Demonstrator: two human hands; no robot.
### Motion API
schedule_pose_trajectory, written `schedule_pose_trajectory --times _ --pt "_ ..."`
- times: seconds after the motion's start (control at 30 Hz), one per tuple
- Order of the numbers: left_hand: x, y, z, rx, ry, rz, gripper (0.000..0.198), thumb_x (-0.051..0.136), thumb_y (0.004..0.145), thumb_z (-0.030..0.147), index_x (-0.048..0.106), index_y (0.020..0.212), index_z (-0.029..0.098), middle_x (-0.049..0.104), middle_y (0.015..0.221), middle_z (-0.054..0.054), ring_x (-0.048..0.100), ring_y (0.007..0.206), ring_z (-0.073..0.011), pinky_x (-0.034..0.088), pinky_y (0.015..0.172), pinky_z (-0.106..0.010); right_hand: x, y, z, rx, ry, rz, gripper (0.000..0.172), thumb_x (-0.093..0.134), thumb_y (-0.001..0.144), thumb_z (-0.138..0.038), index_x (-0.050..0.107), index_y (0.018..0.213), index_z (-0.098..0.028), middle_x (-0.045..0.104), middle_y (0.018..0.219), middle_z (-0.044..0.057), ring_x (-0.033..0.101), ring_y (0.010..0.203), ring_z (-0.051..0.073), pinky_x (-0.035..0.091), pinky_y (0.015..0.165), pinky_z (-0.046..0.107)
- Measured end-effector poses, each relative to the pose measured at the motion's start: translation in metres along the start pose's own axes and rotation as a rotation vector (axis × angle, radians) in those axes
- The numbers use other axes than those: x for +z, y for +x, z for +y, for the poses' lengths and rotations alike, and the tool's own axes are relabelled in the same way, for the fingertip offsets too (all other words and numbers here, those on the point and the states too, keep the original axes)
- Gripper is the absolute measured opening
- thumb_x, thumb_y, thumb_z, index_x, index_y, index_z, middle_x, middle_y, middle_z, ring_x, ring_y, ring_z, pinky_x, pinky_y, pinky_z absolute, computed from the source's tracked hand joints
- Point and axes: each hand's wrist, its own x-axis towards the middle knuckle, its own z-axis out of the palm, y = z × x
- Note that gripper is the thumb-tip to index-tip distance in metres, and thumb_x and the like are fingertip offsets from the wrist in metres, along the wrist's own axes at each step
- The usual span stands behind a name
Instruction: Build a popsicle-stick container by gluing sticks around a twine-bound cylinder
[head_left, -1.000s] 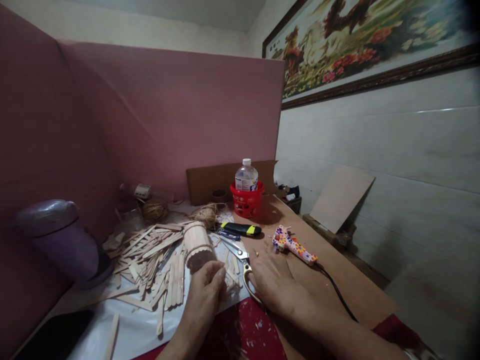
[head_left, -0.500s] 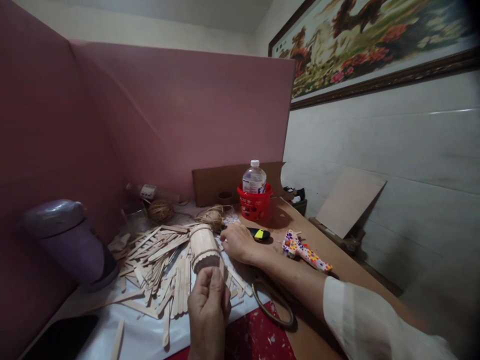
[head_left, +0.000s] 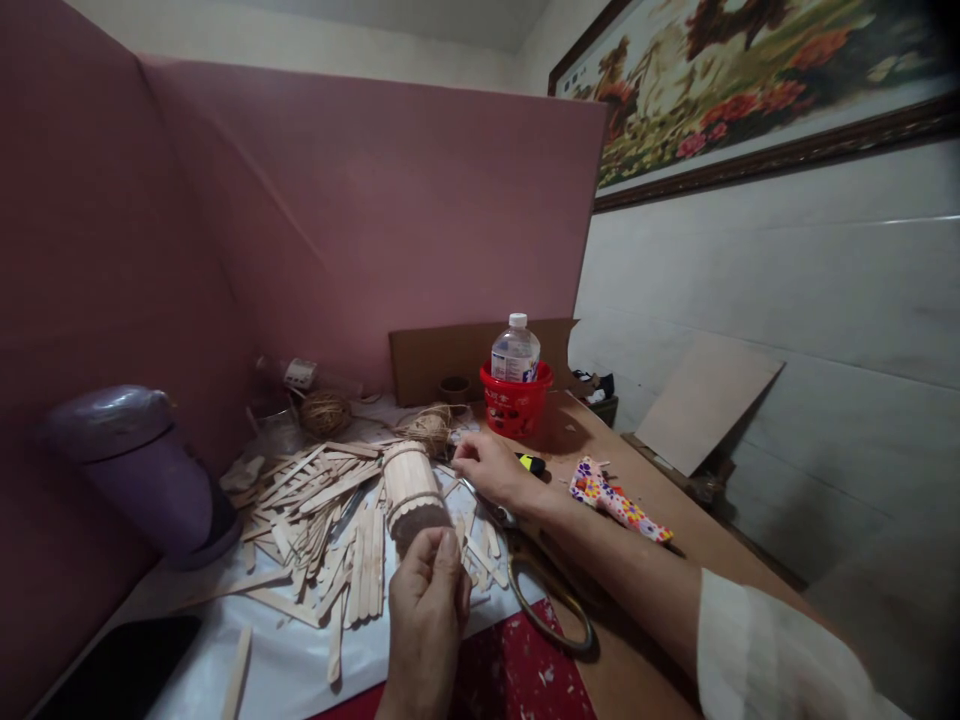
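A cylinder clad in wooden craft sticks (head_left: 411, 472), banded with twine near both ends, lies tilted with its dark round end towards me. My left hand (head_left: 429, 610) is closed, thumb against fingers, at the lower rim of that end. Just right of the cylinder, my right hand (head_left: 491, 470) is closed in a pinch; what its fingertips hold, if anything, cannot be made out. Beneath the right wrist lie scissors (head_left: 551, 610), their handles towards me. A black and yellow utility knife (head_left: 532, 464) is partly hidden behind that hand. Loose twine (head_left: 431, 428) sits beyond the cylinder.
Many loose craft sticks (head_left: 315, 510) cover the white sheet on the left. A purple tumbler (head_left: 142, 480) and a twine ball (head_left: 325, 412) stand behind them. A red bucket (head_left: 516, 402) holds a plastic bottle (head_left: 516, 350). A flower-patterned glue gun (head_left: 619, 502) lies at right.
My right hand has shifted slightly right and up, uncovering more of the scissors. My left hand sits a little lower on the cylinder, and more of the dark end shows. The view has shifted slightly.
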Motion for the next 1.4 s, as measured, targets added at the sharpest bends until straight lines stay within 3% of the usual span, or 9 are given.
schedule_pose_trajectory --times 0.17,0.37,0.43,0.57,0.7,0.87,1.0,1.13,1.4 --pt "-0.001 0.004 -0.008 0.029 0.216 -0.117 0.038 0.06 0.077 0.053 0.053 0.065 0.018 0.038 0.046 0.007 0.029 0.042 -0.0079 0.022 0.041 -0.02 -0.017 -0.028 -0.006 0.029 0.368 -0.036 0.003 0.054 0.077 -0.015 0.057 0.078 -0.015 0.065 0.066 0.0 0.056 0.053 0.011 0.045 0.05 0.022" --pt "0.004 -0.005 0.002 0.331 0.544 -0.215 0.023 0.062 0.08 0.036 0.068 0.069 0.017 0.064 0.073 -0.006 0.055 0.071 -0.02 0.04 0.065 -0.029 -0.018 -0.068 -0.006 -0.009 0.566 0.071 0.017 0.062 0.076 -0.022 0.054 0.091 -0.017 0.067 0.075 0.001 0.067 0.072 0.016 0.052 0.063 0.026" --pt "0.004 -0.007 0.008 0.347 0.478 -0.182 0.029 0.06 0.082 0.042 0.068 0.07 0.017 0.064 0.075 -0.007 0.056 0.076 -0.0214 0.041 0.07 -0.03 -0.015 -0.079 -0.003 -0.146 0.533 0.19 0.02 0.06 0.08 -0.018 0.054 0.098 -0.019 0.068 0.08 0.002 0.068 0.079 0.017 0.054 0.073 0.029" --pt "0.001 -0.003 0.012 0.07 0.156 -0.095 0.048 0.052 0.08 0.062 0.063 0.071 0.016 0.055 0.057 -0.002 0.046 0.052 -0.0137 0.034 0.049 -0.024 -0.011 -0.096 0.001 -0.54 0.23 0.304 0.025 0.051 0.086 -0.01 0.057 0.107 -0.022 0.068 0.091 0.005 0.067 0.086 0.017 0.054 0.078 0.031" --pt "-0.001 -0.002 0.014 0.007 0.008 -0.199 0.039 0.059 0.082 0.049 0.053 0.062 0.016 0.042 0.05 0.004 0.031 0.045 -0.0078 0.024 0.042 -0.02 -0.014 -0.103 -0.003 -0.74 -0.014 0.345 0.026 0.048 0.088 -0.007 0.062 0.106 -0.02 0.069 0.085 0.006 0.064 0.085 0.019 0.052 0.078 0.033" --pt "0.0 -0.009 0.019 0.067 0.087 -0.159 0.038 0.059 0.083 0.046 0.049 0.059 0.017 0.04 0.051 0.005 0.029 0.047 -0.0079 0.023 0.043 -0.021 -0.017 -0.099 -0.008 -0.439 0.22 0.354 0.02 0.047 0.092 -0.018 0.064 0.103 -0.019 0.069 0.093 0.007 0.062 0.088 0.019 0.049 0.079 0.032" --pt "-0.001 -0.01 0.019 0.146 0.203 -0.127 0.038 0.06 0.083 0.046 0.05 0.059 0.018 0.04 0.052 0.005 0.031 0.049 -0.0087 0.026 0.046 -0.022 -0.014 -0.093 -0.009 -0.131 0.492 0.095 0.032 0.045 0.095 -0.04 0.064 0.081 -0.018 0.062 0.07 0.001 0.055 0.064 0.014 0.043 0.058 0.024" --pt "-0.002 -0.006 0.017 0.145 0.247 -0.113 0.039 0.058 0.084 0.046 0.049 0.058 0.018 0.04 0.051 0.004 0.031 0.049 -0.0093 0.026 0.046 -0.022 -0.01 -0.09 -0.011 -0.063 0.645 -0.001 0.034 0.057 0.085 -0.046 0.055 0.065 -0.018 0.049 0.058 -0.003 0.044 0.054 0.01 0.035 0.051 0.023" --pt "0.0 -0.007 0.016 0.136 0.215 -0.079 0.045 0.056 0.081 0.055 0.049 0.057 0.018 0.042 0.05 0.004 0.033 0.046 -0.0087 0.026 0.043 -0.022 -0.01 -0.089 -0.009 -0.011 0.704 -0.046 0.03 0.062 0.079 -0.044 0.053 0.064 -0.019 0.047 0.057 -0.005 0.04 0.051 0.009 0.032 0.048 0.022"
